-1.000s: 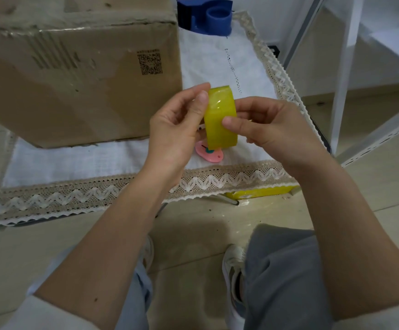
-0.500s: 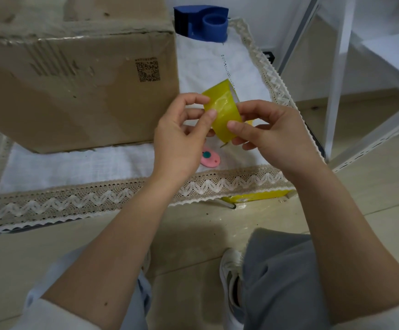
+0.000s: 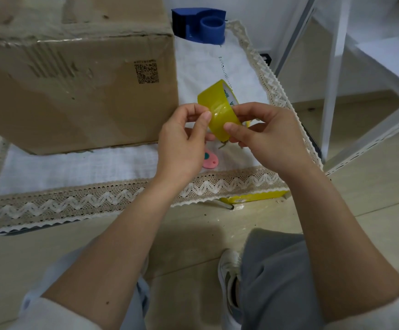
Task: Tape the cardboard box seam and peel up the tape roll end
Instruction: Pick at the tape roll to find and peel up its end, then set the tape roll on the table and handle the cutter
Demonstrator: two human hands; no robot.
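A yellow tape roll point(image 3: 217, 103) is held in the air between both hands, tilted with its label edge up and to the right. My left hand point(image 3: 182, 141) grips its left side, thumb tip pressed on the outer tape face. My right hand point(image 3: 267, 136) holds the right side, thumb on the lower face. The big cardboard box point(image 3: 74, 75) stands to the left on a white lace-edged cloth point(image 3: 74, 167), with clear tape glinting along its top edge. I cannot make out a lifted tape end.
A blue tape dispenser point(image 3: 201, 25) stands behind the box at the cloth's far end. A pink tag-like object point(image 3: 209, 160) lies on the cloth under my hands. A yellow packet point(image 3: 253, 197) sticks out beneath the cloth's front edge. White metal frame legs point(image 3: 331, 75) stand at right.
The roll has turned from upright to tilted, its label edge now showing. Both hands stayed on it, and my left thumb shifted onto the outer face.
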